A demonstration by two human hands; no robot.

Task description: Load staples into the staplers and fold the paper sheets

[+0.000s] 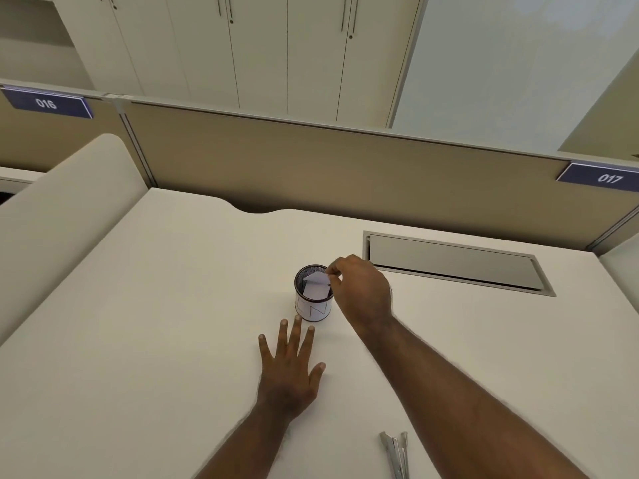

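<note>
The pale tabletop (138, 323) carries all. At its centre the left hand (288, 371) lies flat, its grip wide and fingers spread. At 1 o'clock from it, the right hand (361, 292) has a narrow grip pinching folded paper (316, 283) inside the mesh cup (313, 307). Metal staple strips (396, 452) lie at 5 o'clock.

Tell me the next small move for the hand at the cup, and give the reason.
Probably let go of the folded paper so it settles inside the mesh cup. The right hand pinches its upper edge at the cup's rim, and most of the sheet already sits below that rim. The left hand lies flat on the desk just short of the cup, not touching it.
</note>
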